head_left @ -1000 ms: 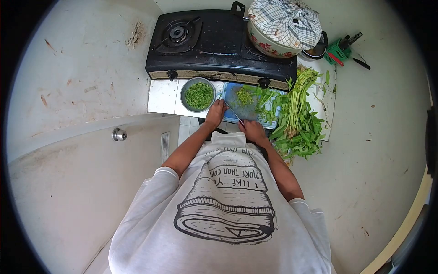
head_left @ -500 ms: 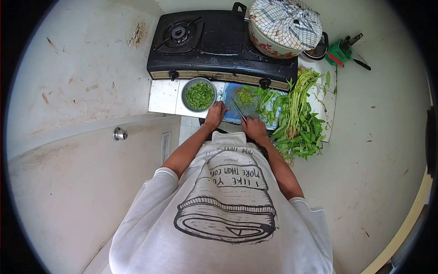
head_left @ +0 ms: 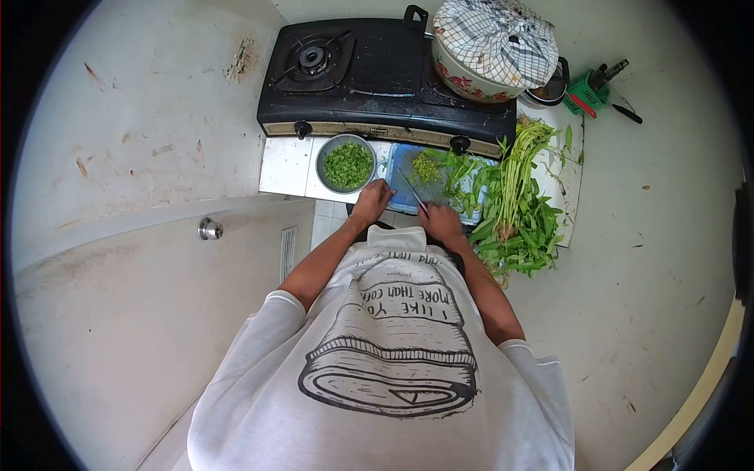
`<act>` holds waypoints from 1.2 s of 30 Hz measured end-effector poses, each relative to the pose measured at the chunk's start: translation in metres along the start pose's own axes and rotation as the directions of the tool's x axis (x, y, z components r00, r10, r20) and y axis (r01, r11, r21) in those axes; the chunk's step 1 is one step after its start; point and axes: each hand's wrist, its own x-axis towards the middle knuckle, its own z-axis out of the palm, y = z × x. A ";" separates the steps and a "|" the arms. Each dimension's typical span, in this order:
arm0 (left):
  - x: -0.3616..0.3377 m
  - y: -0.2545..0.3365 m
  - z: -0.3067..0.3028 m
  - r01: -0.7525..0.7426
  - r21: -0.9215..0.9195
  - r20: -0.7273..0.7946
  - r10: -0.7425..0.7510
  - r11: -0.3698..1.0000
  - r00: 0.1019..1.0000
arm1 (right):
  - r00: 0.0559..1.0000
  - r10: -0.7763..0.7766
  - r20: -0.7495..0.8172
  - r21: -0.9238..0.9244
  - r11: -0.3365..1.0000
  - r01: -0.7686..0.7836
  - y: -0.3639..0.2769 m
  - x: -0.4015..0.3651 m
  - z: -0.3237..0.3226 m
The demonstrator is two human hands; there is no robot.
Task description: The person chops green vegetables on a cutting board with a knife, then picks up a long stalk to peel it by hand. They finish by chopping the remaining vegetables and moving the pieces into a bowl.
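My right hand (head_left: 444,223) is closed around the handle of a knife (head_left: 411,188), whose blade points up and left over a blue cutting board (head_left: 399,160). Beside the blade lies a small heap of chopped green pieces (head_left: 426,166). Leafy green cuttings (head_left: 458,174) cover the board's right part. At the board's near left edge sits my left hand (head_left: 372,202), fingers curled; what they hold, if anything, is hidden. Just above that hand stands a grey bowl (head_left: 321,177) of chopped greens (head_left: 348,165).
A black two-burner stove (head_left: 382,55) runs behind the board. On its right stands a flowered pot (head_left: 463,82) topped with a checked cloth (head_left: 495,41). Long-stemmed leafy greens (head_left: 518,224) hang over the counter's right edge. Beyond is a green basket (head_left: 583,93) with utensils.
The whole view has shifted slightly. Both hands and the knife keep nearly the same place over the board.
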 end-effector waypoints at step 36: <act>0.068 0.049 -0.012 -0.251 0.069 0.348 0.212 0.966 0.913 | 0.943 0.216 -0.253 0.315 0.940 -0.131 0.012 -0.055 -0.014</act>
